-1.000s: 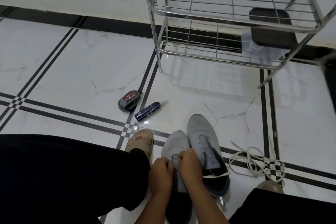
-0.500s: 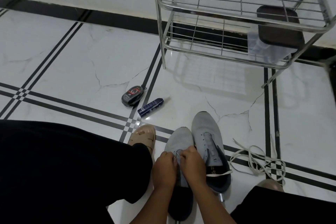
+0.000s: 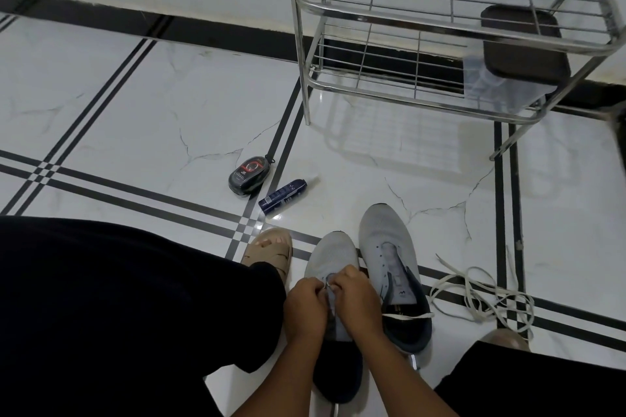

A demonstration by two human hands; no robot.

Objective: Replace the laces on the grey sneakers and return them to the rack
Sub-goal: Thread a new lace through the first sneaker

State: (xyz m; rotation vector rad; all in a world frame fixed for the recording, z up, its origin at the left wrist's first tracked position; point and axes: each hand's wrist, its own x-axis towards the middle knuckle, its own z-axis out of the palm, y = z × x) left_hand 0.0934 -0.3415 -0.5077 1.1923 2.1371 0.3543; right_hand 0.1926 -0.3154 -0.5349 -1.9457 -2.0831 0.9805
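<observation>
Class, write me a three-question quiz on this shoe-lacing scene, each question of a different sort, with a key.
1. True or false: both hands work at the left sneaker.
2. Where does the loose lace lie? A) on the rack B) on the floor right of the sneakers C) in the box
3. Fill in: the dark-lidded box sits on the rack's ____ shelf.

Key: 1 true: left hand and right hand pinch at its eyelets. 2 B. 3 lower.

Left hand (image 3: 306,305) and right hand (image 3: 358,299) meet, fingertips pinched together, forearms converging.
</observation>
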